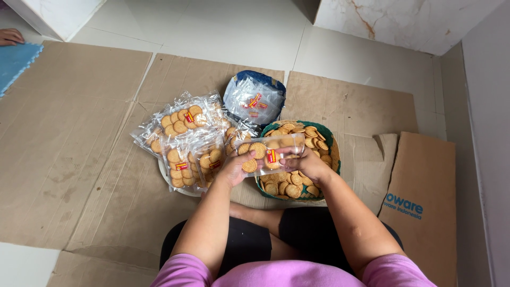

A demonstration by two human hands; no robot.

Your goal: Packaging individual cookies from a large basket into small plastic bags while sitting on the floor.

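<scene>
Seen from above, a person sits on flattened brown cardboard (79, 122), matte and creased, laid over pale glossy floor tiles (212, 26). Both hands hold one clear plastic bag of biscuits (268, 154), a thin crinkly rectangular pouch with round golden biscuits showing through it and a small red-and-yellow label near its middle. The left hand (236, 169) grips the bag's left end, fingers curled shut around it with the thumb on top. The right hand (308, 165) clasps the right end, fingers folded over the upper edge of the plastic. The bag stretches level between the two hands, held just above the rim of a round green woven basket (333, 154) filled with loose round biscuits, ridged at the edges and evenly browned.

To the left, a heap of filled biscuit bags (183, 143) lies overlapping on a pale round tray (172, 185), each glossy and wrinkled, each with the same small red-and-yellow label. Behind the basket sits a dark blue bowl (254, 98) holding a stack of empty clear bags, their labels showing in the middle. At the right, a folded brown paper bag (422, 202) with blue printing lies flat. A blue foam mat (16, 58) lies at the far left, and another person's hand (10, 36) rests at its edge.
</scene>
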